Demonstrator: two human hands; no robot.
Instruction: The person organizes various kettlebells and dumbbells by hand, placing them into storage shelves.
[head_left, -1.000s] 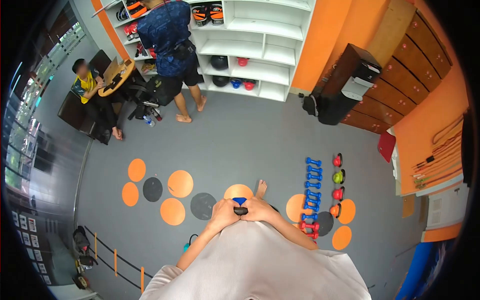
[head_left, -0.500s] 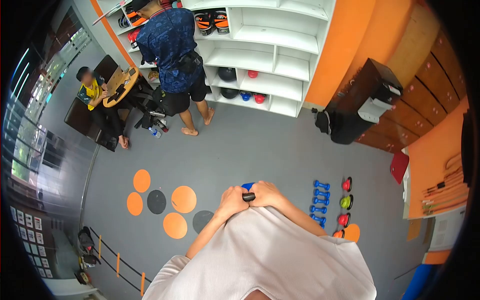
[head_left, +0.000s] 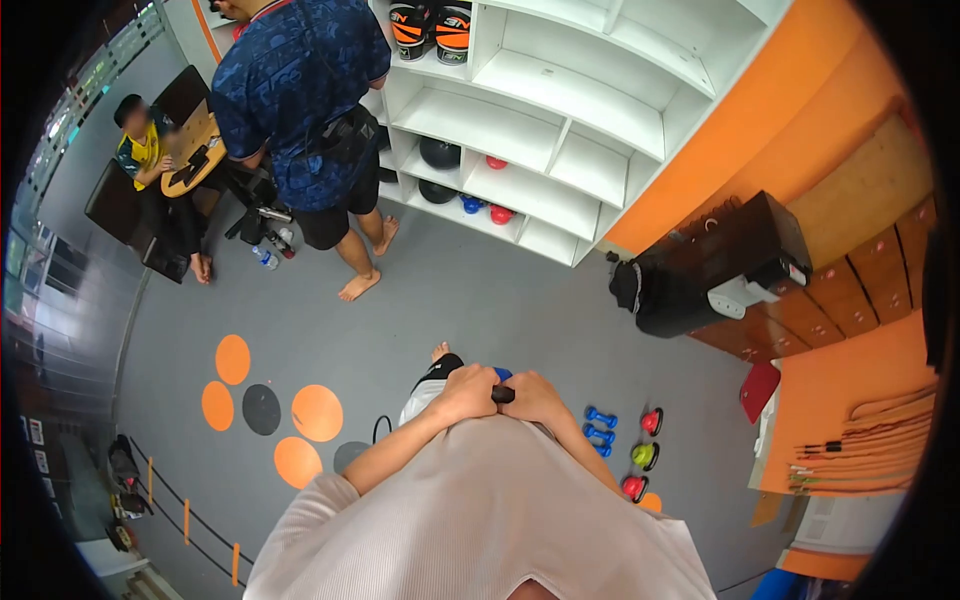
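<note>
Both hands are up at chest height, pressed together over the pale ribbed shirt (head_left: 480, 520): the left hand (head_left: 462, 392) and the right hand (head_left: 535, 398) are each wrapped tight around the black handle of a blue kettlebell (head_left: 501, 376), knuckles nearly touching, with only a sliver of the blue body peeking out above the fingers. The weight sits right between the two fists, held close against the chest, off the grey floor (head_left: 500, 300). Below the left hand, a bent knee in dark shorts and a bare foot (head_left: 439, 351) show against the floor. To the right, small blue dumbbells (head_left: 598, 425) lie just beside a short row of little kettlebells, red (head_left: 651, 421), green (head_left: 645, 455) and red again. Orange and black floor dots (head_left: 316, 412) are scattered off to the left. Farther back, a person in a dark blue patterned shirt (head_left: 300, 90) stands barefoot by the white shelving unit (head_left: 560, 110), which holds balls and pads, and another person in yellow (head_left: 140, 155) sits at a small round table.
</note>
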